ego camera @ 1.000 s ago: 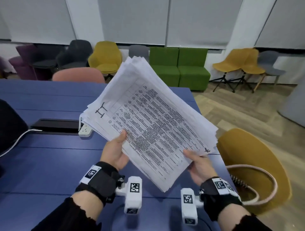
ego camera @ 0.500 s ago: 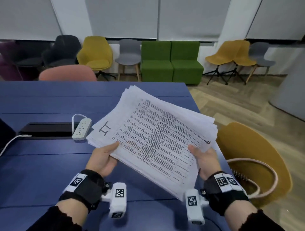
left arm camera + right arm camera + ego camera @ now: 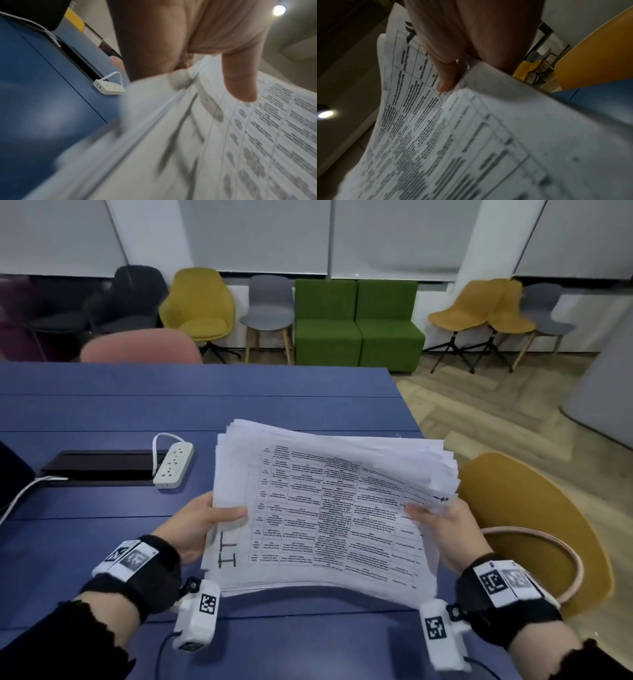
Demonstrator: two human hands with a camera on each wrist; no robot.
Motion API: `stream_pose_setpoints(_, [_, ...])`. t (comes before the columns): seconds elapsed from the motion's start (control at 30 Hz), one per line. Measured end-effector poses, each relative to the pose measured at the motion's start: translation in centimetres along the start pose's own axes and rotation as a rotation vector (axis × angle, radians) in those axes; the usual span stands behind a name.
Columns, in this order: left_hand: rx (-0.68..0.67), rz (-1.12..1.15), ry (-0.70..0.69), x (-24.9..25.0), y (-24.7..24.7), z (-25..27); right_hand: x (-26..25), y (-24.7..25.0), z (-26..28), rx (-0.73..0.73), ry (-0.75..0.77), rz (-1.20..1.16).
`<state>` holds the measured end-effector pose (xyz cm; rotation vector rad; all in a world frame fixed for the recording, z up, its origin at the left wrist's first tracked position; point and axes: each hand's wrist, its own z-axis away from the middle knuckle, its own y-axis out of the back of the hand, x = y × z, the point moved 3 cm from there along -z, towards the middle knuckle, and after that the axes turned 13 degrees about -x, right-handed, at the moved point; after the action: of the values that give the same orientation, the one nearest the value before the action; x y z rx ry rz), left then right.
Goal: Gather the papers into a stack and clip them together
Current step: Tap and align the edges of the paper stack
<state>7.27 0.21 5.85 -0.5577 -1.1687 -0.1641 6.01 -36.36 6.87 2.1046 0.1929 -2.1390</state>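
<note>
1. Head view: papers (image 3: 329,508) are held above the blue counter (image 3: 102,412) by the left hand (image 3: 198,522) and the right hand (image 3: 445,529); a power strip (image 3: 173,460) lies beside, chairs (image 3: 198,302) line the wall.
2. Left wrist: thumb presses on the top sheet.
3. Right wrist: fingers (image 3: 445,75) pinch the stack edge.

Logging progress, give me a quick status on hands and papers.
Left hand and right hand each grip the white printed paper stack. Edges uneven, no clip on it. White power strip alongside on blue table.
</note>
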Motion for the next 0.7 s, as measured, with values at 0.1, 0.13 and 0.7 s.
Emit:
stream_pose_setpoints(0.1, [0.137,-0.042,-0.123,0.4,0.5,-0.8,-0.4,-0.5,-0.1,0.012,0.017,0.080])
stream_pose_setpoints(0.13, [0.201,-0.079,-0.182,0.5,0.4,-0.9,-0.4,-0.8,-0.1,0.023,0.030,0.096])
stream_pose_setpoints(0.7, [0.354,-0.215,-0.300,-3.5,-1.6,-1.3,0.4,-0.7,1.4,0.278,0.253,0.275])
